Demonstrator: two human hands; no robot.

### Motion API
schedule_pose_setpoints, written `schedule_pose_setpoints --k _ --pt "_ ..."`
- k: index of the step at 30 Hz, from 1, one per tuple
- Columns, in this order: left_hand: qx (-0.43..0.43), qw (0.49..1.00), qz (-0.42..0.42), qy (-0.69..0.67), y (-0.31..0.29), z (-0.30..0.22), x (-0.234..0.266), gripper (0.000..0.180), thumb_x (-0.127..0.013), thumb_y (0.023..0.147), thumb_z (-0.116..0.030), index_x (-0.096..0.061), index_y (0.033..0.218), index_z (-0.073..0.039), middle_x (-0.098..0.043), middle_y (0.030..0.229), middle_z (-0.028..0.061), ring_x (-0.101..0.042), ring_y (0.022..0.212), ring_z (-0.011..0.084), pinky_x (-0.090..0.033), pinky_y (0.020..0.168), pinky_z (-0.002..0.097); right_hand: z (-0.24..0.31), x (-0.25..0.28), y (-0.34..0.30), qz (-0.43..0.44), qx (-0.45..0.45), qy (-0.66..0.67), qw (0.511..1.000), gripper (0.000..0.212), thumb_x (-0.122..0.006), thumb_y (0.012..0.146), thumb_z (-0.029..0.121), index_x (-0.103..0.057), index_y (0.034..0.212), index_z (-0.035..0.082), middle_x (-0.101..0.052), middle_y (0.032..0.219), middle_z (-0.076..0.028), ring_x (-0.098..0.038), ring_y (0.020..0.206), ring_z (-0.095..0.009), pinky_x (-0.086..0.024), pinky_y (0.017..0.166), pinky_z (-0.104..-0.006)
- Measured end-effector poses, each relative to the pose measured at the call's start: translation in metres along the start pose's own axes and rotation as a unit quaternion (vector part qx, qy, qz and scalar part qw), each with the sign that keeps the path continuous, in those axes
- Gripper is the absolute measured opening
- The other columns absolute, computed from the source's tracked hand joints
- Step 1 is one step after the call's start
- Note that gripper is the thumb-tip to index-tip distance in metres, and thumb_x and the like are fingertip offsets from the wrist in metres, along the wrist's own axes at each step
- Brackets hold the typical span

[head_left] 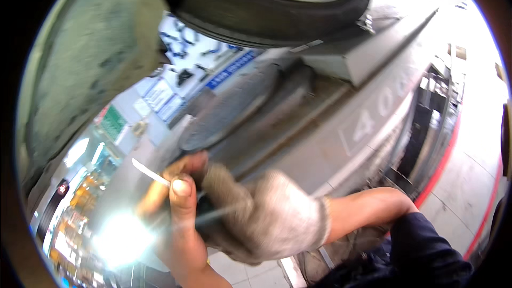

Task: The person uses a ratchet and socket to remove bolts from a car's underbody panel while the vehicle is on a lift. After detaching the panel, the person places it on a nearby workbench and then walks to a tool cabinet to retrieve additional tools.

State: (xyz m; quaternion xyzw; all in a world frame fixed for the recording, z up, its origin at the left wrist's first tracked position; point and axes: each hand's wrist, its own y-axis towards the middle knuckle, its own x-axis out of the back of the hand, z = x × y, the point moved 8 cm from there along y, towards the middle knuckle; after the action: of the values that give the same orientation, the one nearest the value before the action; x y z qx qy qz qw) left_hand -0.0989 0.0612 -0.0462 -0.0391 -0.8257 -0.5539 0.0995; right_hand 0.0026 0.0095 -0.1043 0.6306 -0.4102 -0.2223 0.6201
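Note:
My bare left hand (184, 224) rises from the lower edge, thumb upright and pressed toward the fingers. Pinched there is a thin white stick-like strip (148, 170), pointing up and left; its exact kind does not show. Close beside it on the right is my right hand (277, 216) in a pale grey knitted work glove, its forearm coming in from the right. The glove's fingers curl toward my left hand and are smeared by motion, so whether they hold anything is hidden. A bright white glare (122, 240) covers the area to the left of my left wrist.
Overhead hangs a car wheel with a black tyre (277, 21), beside a dirty greenish vehicle panel (90, 48). A long grey lift platform (320, 133) slants behind my hands. To the right, black metal lift parts (418, 133) stand by a red floor line (440, 165).

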Motion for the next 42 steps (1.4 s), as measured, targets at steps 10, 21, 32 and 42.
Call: schedule_pose_setpoints --k 10,21,32,42 --pt "0.262 0.949 0.026 -0.174 -0.061 0.066 0.002 0.041 -0.069 0.096 -0.036 -0.06 0.079 0.001 -0.062 0.07 0.0118 -0.056 0.053 0.0105 -0.033 0.044 0.019 -0.166 0.096 -0.014 0.149 -0.05 -0.223 0.962 0.016 -0.061 0.097 0.023 -0.07 0.094 0.009 -0.07 0.083 -0.007 -0.07 0.072 -0.02 -0.058 0.07 -0.0362" --pt "0.123 0.989 0.055 -0.053 0.026 -0.02 0.016 0.031 -0.069 0.096 -0.03 -0.068 0.089 0.0 -0.068 0.071 0.0129 -0.046 0.049 0.0056 -0.036 0.045 0.0212 -0.123 0.087 0.029 0.032 -0.126 0.05 0.99 0.013 -0.062 0.094 0.012 -0.07 0.097 0.003 -0.07 0.081 -0.012 -0.07 0.067 -0.024 -0.056 0.065 -0.0342" --pt "-0.033 0.999 0.012 0.037 0.063 -0.078 0.02 0.035 -0.064 0.099 -0.029 -0.07 0.111 0.004 -0.072 0.096 0.0078 -0.062 0.077 0.0078 -0.047 0.069 0.02 -0.03 0.054 0.067 -0.198 0.053 0.235 0.95 0.059 -0.078 0.088 0.02 -0.052 0.136 -0.001 -0.069 0.111 -0.014 -0.071 0.092 -0.021 -0.057 0.081 -0.0324" --pt "-0.033 0.998 0.007 0.056 0.047 -0.081 0.033 0.031 -0.071 0.098 -0.026 -0.074 0.104 0.004 -0.054 0.065 -0.0051 -0.042 0.053 0.0016 -0.028 0.048 0.0195 -0.048 0.042 0.082 -0.315 0.138 0.232 0.91 0.062 -0.08 0.083 0.015 -0.055 0.138 0.0 -0.066 0.123 -0.015 -0.067 0.107 -0.024 -0.054 0.094 -0.0364"
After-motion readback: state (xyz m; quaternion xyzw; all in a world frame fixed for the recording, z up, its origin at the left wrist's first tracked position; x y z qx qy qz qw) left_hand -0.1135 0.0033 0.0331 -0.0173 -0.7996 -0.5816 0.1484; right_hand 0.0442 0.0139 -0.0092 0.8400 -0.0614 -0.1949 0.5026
